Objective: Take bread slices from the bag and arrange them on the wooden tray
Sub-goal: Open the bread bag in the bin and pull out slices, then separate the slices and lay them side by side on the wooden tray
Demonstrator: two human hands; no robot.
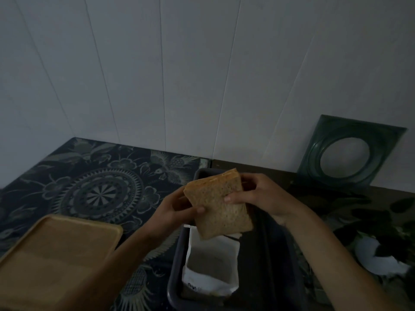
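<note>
From my remote feed, the wooden tray [56,259] lay bare, left of my fingers; the open bag [211,263] sat below them; my left hand [177,207] and right hand [258,196] gripped stacked bread slices [219,205] by opposite edges

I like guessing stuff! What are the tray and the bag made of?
The tray looks like wood: tan, matte, with a raised rim. The bag looks like thin white plastic or paper, crinkled at its open mouth; the dim light leaves that unsure.

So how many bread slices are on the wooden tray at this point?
0. The wooden tray is bare; the bread, apparently several slices stacked, is held by the left hand and right hand above the bag.
</note>
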